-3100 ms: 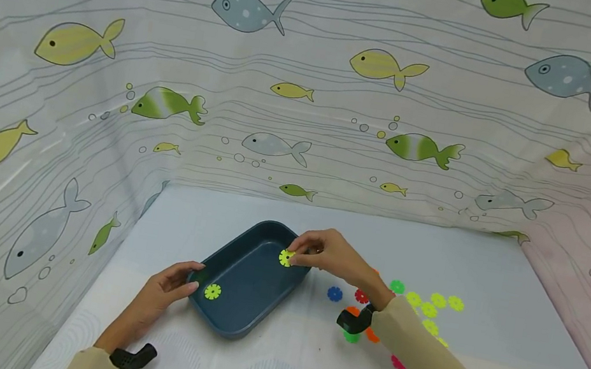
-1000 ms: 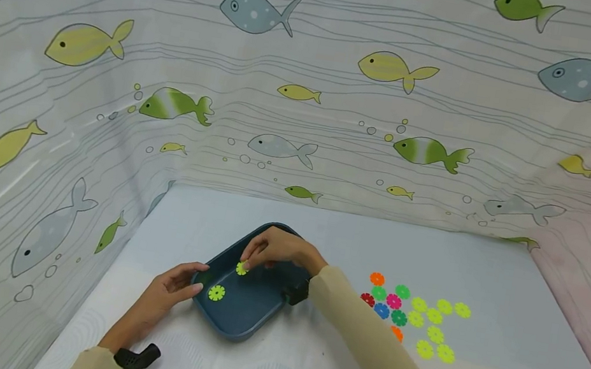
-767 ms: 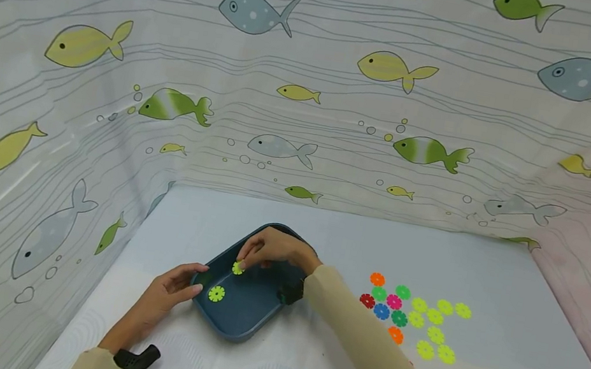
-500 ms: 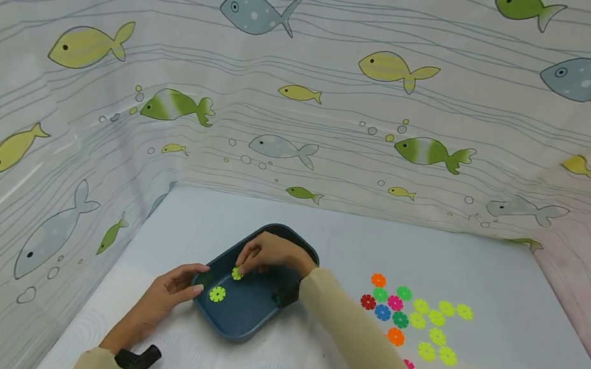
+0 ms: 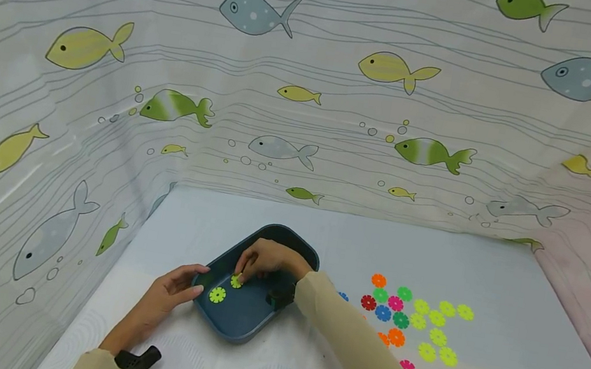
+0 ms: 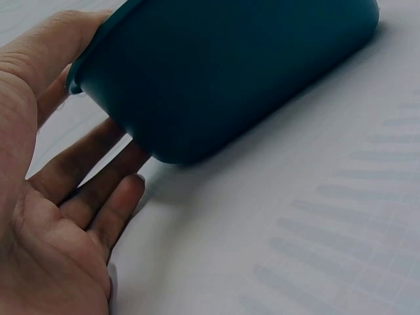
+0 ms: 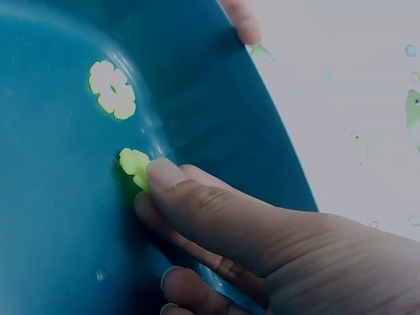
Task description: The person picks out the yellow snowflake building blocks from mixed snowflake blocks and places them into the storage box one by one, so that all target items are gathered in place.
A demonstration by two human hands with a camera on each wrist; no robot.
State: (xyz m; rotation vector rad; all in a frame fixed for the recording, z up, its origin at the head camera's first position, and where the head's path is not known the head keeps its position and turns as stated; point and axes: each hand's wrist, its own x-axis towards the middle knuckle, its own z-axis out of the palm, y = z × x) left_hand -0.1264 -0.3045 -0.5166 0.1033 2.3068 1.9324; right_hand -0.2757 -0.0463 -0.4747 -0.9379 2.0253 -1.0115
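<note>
We find the blue tray (image 5: 245, 317) on the white surface (image 5: 347, 238), gripped at one end by the left hand (image 5: 169, 286), presumably for steadiness. Inside, the right hand (image 5: 268, 257) pinches a yellow disc (image 7: 134, 164), tilted, near a second disc (image 5: 217, 295) lying flat; we judge thumb-and-finger hold suits so thin a piece.

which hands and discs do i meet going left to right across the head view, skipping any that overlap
left hand, yellow disc in the dark blue tray, right hand pinching another yellow disc, partly hidden blue disc, dark red disc, fully visible blue disc, dark green disc, rightmost yellow disc
</note>
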